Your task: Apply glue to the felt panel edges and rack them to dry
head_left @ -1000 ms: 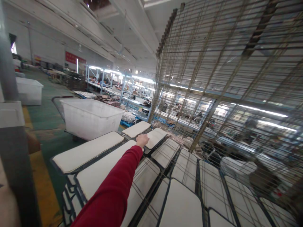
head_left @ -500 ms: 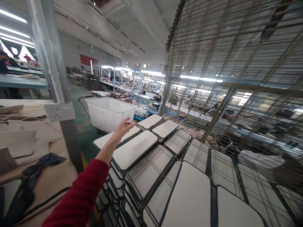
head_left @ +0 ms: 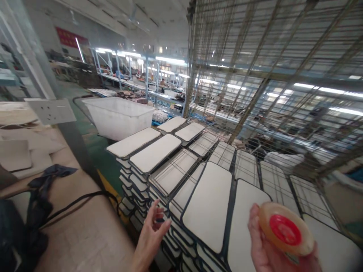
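Note:
In my right hand point(head_left: 259, 245), at the lower right, is a round amber roll of tape point(head_left: 265, 217) with a red core, slightly blurred. My left hand point(head_left: 153, 236) is at the bottom centre, fingers apart and loosely bent, with nothing in it. It is in front of the stacked wire racks, close to the near edge; I cannot tell whether it touches them. Cream panels point(head_left: 210, 204) with rounded corners and dark edges lie in rows on the top rack. More such panels point(head_left: 137, 181) show in the layers below.
Tilted wire racks point(head_left: 255, 49) rise behind the panels at the right. A white bin point(head_left: 119, 117) stands on the green floor beyond. To the left are a brown-covered table point(head_left: 85, 223) with dark cloth point(head_left: 36, 207) and a post with a socket box point(head_left: 51, 111).
My left hand has drawn back from the far panels towards me. My right hand has come into view with the roll of tape. The view has shifted right and down.

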Available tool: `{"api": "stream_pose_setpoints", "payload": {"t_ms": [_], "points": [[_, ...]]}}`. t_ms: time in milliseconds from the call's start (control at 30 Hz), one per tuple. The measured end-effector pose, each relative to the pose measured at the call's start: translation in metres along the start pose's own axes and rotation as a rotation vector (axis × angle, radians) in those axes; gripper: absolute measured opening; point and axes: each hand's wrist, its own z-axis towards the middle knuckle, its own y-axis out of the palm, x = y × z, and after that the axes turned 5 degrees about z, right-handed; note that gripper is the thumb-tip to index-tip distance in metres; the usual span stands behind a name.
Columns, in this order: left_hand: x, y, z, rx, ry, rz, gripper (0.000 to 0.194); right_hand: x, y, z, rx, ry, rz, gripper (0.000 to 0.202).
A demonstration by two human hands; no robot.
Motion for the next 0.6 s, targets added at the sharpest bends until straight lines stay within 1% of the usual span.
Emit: {"api": "stream_pose_setpoints", "payload": {"t_ms": [67,133,200,233,300,400,467,533,600], "points": [[-0.001,0.012,-0.016,0.026,0.003,0.071,0.085,-0.001,0.008,-0.007,0.062,0.042,0.081,0.054],[0.005,0.024,-0.022,0.032,0.029,0.133,0.087,-0.001,0.011,-0.014,0.092,0.071,0.149,0.052],[0.007,0.033,-0.021,0.015,0.035,0.152,0.085,-0.005,0.007,-0.019,0.073,0.106,0.159,0.054],[0.006,0.036,-0.020,0.003,0.014,0.128,0.084,-0.008,0.002,-0.020,0.059,0.115,0.155,0.056],[-0.002,0.040,-0.021,-0.010,-0.080,0.013,0.081,-0.017,-0.011,-0.019,0.050,0.093,0.163,0.055],[-0.014,0.046,-0.033,0.000,-0.282,-0.235,0.066,-0.030,-0.023,-0.018,0.080,0.039,0.211,0.056],[-0.016,0.051,-0.045,-0.065,-0.379,-0.354,0.050,-0.035,-0.023,-0.021,0.120,0.024,0.231,0.055],[-0.012,0.057,-0.055,-0.172,-0.404,-0.401,0.038,-0.036,-0.019,-0.027,0.151,0.018,0.235,0.052],[-0.003,0.062,-0.060,-0.210,-0.369,-0.406,0.032,-0.037,-0.016,-0.031,0.136,0.009,0.225,0.052]]}}
